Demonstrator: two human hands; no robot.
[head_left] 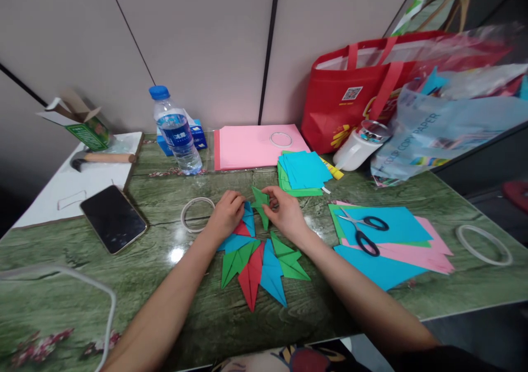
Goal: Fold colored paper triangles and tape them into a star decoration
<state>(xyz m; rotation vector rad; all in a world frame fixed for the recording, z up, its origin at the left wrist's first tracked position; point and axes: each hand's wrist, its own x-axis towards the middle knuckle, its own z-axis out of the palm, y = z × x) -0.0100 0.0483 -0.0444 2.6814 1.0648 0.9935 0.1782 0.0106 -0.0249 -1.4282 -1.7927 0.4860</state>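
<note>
Green paper point(259, 206), edge between pinched right fingers point(271, 214); left fingers point(237, 198) at blue paper point(248, 219), grip unclear

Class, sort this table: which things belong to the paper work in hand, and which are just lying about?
Belongs: green folded paper in the right hand; other folded pieces by the left hand; probably scissors, paper stack.

Lying about, it seems: phone, hammer, bottle, red bag.

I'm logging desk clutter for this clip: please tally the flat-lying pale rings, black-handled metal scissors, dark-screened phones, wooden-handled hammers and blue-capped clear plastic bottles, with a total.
Pale rings: 3
Black-handled metal scissors: 1
Dark-screened phone: 1
Wooden-handled hammer: 1
Blue-capped clear plastic bottle: 1
Total: 7
</note>
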